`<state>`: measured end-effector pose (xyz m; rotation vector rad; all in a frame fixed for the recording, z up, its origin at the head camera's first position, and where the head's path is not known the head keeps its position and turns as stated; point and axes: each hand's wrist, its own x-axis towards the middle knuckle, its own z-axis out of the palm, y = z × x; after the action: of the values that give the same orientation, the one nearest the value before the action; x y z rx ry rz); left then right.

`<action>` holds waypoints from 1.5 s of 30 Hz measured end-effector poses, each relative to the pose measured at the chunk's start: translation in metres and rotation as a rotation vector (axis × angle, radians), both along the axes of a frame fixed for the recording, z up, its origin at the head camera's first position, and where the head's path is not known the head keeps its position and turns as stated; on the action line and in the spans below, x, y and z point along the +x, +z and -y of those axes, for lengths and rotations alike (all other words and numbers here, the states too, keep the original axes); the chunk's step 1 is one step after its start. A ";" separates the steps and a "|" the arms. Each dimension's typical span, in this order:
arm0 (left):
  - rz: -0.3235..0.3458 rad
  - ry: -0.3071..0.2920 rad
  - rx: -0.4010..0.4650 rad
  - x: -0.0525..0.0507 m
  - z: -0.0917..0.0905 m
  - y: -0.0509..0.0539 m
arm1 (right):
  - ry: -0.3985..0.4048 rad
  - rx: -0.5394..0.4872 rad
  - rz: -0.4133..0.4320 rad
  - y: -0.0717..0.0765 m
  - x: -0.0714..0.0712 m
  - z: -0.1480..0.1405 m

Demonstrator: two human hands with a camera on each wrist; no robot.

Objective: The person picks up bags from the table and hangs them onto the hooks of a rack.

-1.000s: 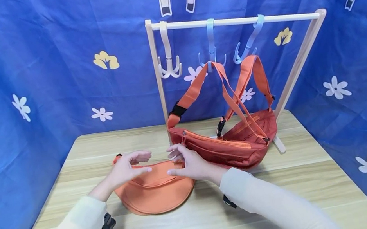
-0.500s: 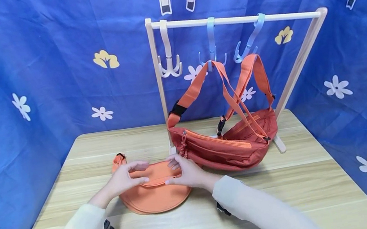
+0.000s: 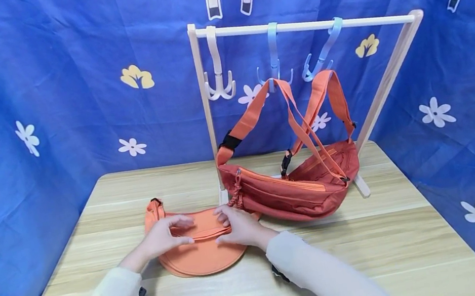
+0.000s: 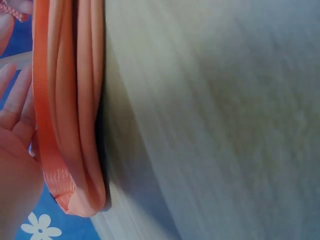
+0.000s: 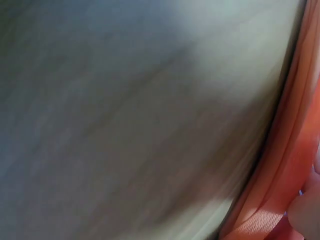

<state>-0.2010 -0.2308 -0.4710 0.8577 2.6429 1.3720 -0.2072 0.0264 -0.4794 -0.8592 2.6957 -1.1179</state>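
Observation:
An orange crescent-shaped bag (image 3: 208, 260) lies flat on the table, its curved edge facing me. My left hand (image 3: 159, 239) is at the bag's left part, thumb and fingers apart. In the left wrist view its fingers (image 4: 17, 102) stretch beside the orange strap (image 4: 42, 100). At the right part of the bag is my right hand (image 3: 244, 226), fingers lightly bent and thumb apart. Only a small piece of it (image 5: 305, 215) shows in the right wrist view, beside the orange band. Whether either hand touches the bag is hard to tell.
Behind and right stands a rack (image 3: 302, 25) with a white hook (image 3: 217, 64) and two blue hooks (image 3: 273, 50). Red waist bags (image 3: 286, 197) hang there by orange straps, their bodies low near the table. A blue cloth (image 3: 72, 91) surrounds the table (image 3: 350, 254).
Both hands have come slightly lower and nearer to me over the orange bag. The right hand has also shifted a little left. The hanging bags stay put.

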 end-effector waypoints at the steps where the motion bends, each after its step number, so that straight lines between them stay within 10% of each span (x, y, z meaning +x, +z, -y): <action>1: -0.001 -0.009 -0.013 0.000 -0.001 -0.001 | -0.008 0.027 -0.006 0.000 0.000 0.001; 27: -0.173 0.012 -0.225 0.001 -0.008 -0.011 | -0.053 0.173 -0.111 -0.009 0.006 0.011; 45: 0.012 -0.138 -0.129 0.002 0.017 0.008 | 0.022 0.075 0.017 0.003 0.024 0.036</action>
<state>-0.1988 -0.2480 -0.4634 0.9901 2.5751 1.1575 -0.1827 -0.0094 -0.4768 -0.8610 2.6883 -1.0082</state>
